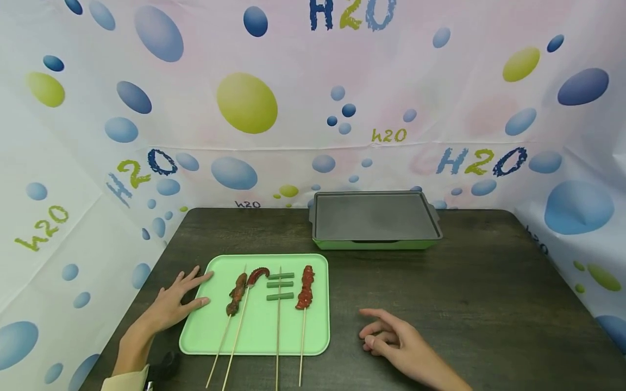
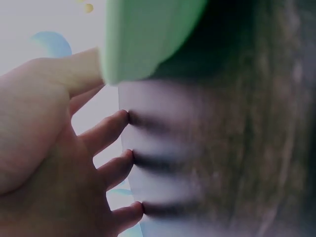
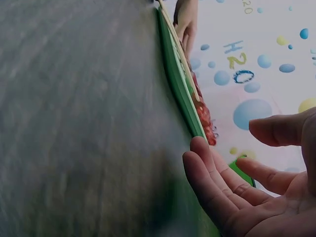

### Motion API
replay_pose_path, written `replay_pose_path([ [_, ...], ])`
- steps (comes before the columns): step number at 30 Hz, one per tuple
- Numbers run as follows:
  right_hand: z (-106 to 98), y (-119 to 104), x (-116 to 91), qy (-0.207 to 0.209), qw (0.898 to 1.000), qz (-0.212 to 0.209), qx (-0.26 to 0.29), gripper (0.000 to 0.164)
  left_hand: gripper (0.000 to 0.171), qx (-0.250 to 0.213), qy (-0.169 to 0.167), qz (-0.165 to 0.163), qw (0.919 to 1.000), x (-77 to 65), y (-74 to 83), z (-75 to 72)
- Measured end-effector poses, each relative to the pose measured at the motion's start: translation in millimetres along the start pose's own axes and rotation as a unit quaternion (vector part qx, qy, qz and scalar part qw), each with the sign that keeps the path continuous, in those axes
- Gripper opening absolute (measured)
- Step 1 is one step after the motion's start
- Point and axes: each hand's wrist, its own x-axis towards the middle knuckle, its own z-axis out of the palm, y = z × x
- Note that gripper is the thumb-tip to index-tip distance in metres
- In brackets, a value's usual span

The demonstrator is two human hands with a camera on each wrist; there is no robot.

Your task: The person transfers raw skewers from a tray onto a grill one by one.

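In the head view a light green tray (image 1: 254,347) bears several skewers with their sticks over its near rim. From left to right come a brown meat skewer (image 1: 237,296), a dark red tentacle skewer (image 1: 256,276), a skewer of green bean-like pieces (image 1: 280,285) and a red meat skewer (image 1: 305,288). My left hand (image 1: 168,307) touches the tray's left rim with spread fingers; in the left wrist view, other fingertips (image 2: 132,154) rest on the table. Right of the tray, my right hand (image 1: 393,345) holds nothing, its fingers loosely bent.
At the back of the dark wooden table (image 1: 489,282) stands a wide grey griddle pan (image 1: 369,217) with a green front. A printed curtain (image 1: 293,65) with coloured dots hangs behind the table and at both sides.
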Motion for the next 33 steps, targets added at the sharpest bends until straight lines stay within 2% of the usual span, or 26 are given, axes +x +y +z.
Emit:
replay_pose_path([
  [12,11,2,3,-0.044,0.997,0.009,0.059,0.052,0.066,-0.017,-0.003,0.009,0.9998,0.3,3.4,-2.6],
  [17,15,4,3,-0.061,0.995,0.017,0.080,0.053,0.071,-0.040,-0.018,0.010,0.9990,-4.0,-4.9,-9.2],
  [20,17,5,4,-0.067,0.993,0.019,0.095,0.052,0.076,-0.060,-0.031,0.022,0.9975,-8.8,-10.9,-15.2],
  [25,24,5,6,-0.103,0.982,0.026,0.155,0.054,0.078,-0.086,-0.048,0.042,0.9942,-12.7,-18.3,-20.4],
  [29,31,7,7,-0.121,0.971,0.034,0.201,0.056,0.078,-0.073,-0.046,0.039,0.9955,-9.3,-18.2,-18.9],
  [33,34,10,6,-0.117,0.967,0.039,0.224,0.057,0.077,-0.057,-0.040,0.032,0.9971,-5.8,-12.4,-13.8],
])
